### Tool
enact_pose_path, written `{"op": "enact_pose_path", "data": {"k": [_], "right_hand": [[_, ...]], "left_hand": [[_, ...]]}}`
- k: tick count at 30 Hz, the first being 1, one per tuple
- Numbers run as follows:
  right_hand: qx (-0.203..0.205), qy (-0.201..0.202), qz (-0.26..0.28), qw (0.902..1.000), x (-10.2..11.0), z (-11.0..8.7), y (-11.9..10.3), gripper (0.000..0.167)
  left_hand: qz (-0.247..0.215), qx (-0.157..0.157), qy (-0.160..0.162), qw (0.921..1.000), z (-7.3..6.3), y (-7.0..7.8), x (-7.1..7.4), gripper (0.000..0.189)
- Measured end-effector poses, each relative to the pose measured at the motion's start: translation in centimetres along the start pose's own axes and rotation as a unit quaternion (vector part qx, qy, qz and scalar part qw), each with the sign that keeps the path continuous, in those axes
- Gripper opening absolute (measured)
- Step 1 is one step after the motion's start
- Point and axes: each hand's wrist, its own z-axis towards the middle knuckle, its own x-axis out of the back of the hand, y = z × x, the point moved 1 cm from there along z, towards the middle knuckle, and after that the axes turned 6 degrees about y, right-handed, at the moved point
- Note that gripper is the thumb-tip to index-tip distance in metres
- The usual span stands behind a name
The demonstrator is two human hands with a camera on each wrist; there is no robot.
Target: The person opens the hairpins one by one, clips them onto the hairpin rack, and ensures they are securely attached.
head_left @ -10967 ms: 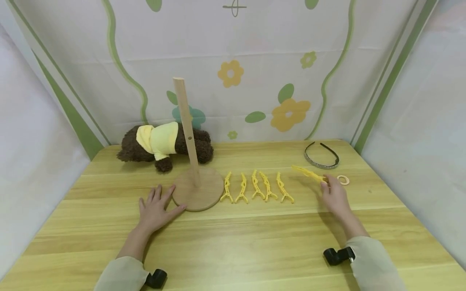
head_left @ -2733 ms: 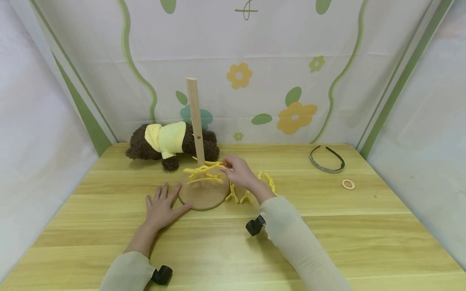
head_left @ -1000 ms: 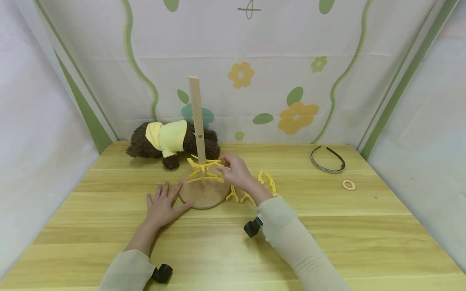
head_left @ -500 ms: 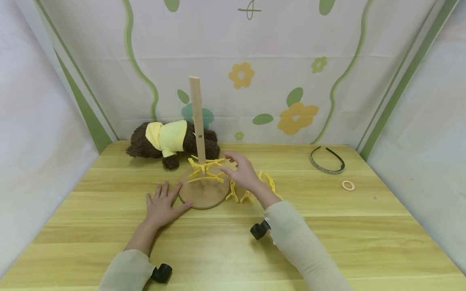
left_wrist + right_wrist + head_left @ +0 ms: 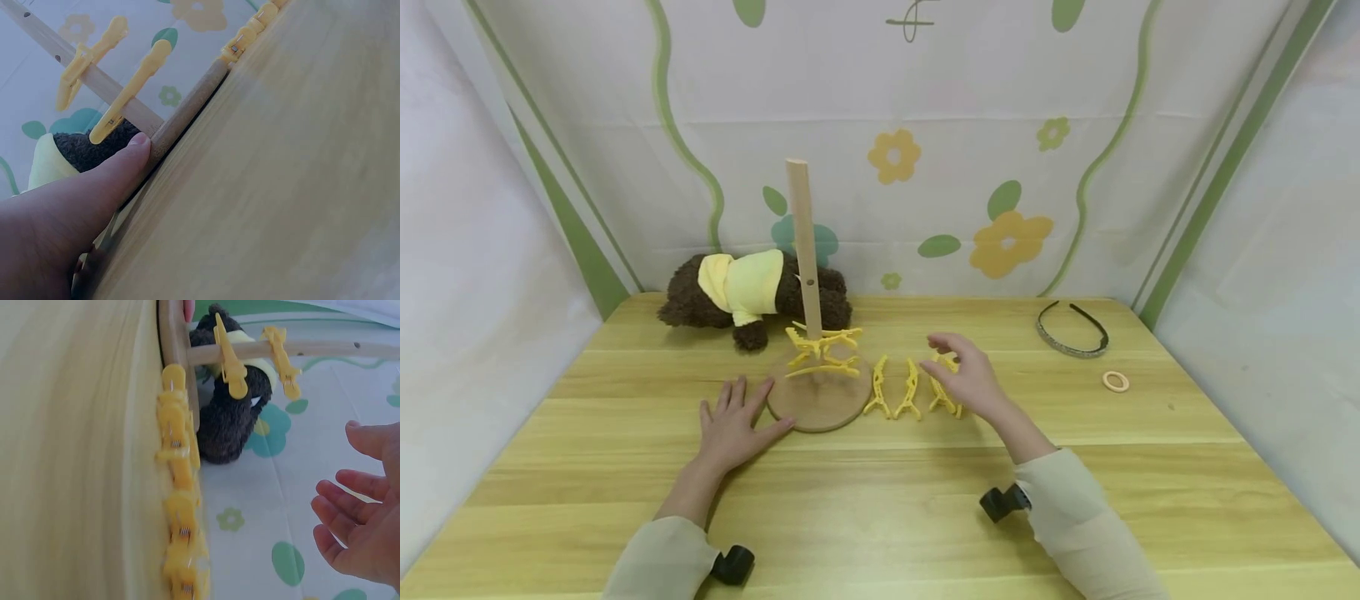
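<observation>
A wooden stand has a round base (image 5: 820,408) and an upright post (image 5: 805,242). Two yellow alligator hair clips cross the lower post, one above the other; the upper clip (image 5: 823,337) sticks out on both sides, and the lower clip (image 5: 231,362) shows in the right wrist view. My left hand (image 5: 730,425) lies spread on the table, its thumb and index finger touching the base's rim. Several more clips (image 5: 908,390) lie in a row right of the base. Above the rightmost clips hovers my right hand (image 5: 970,382), fingers apart and holding nothing; it partly hides them.
Behind the post lies a brown plush toy (image 5: 748,283) in a yellow top. A headband (image 5: 1072,333) and a small pale ring (image 5: 1116,382) rest at the right of the wooden table (image 5: 880,517). A patterned cloth (image 5: 925,83) backs the table.
My right hand has let go of the upper clip, which stays on the post, and moved right over the row. Since the oldest frame, two clips have come onto the post. My left hand stays.
</observation>
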Motion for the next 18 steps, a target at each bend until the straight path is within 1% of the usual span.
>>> {"op": "enact_pose_path", "data": {"k": [4, 9, 14, 18], "right_hand": [[-0.019, 0.004, -0.009, 0.9998, 1.5, -1.5, 1.5, 0.044], [-0.053, -0.003, -0.008, 0.9986, 2.6, -3.3, 3.7, 0.045], [-0.084, 0.002, -0.009, 0.9965, 3.1, -4.6, 5.5, 0.040], [-0.108, 0.004, -0.015, 0.9941, 2.7, -5.3, 6.7, 0.032]], "left_hand": [[-0.002, 0.000, 0.000, 1.0000, 0.0, 0.0, -0.1, 0.082], [-0.004, 0.001, 0.001, 1.0000, 0.0, 0.0, 0.0, 0.082], [-0.005, -0.002, 0.002, 1.0000, 0.0, 0.0, 0.0, 0.082], [-0.003, -0.003, 0.003, 1.0000, 0.0, -0.2, -0.1, 0.082]]}}
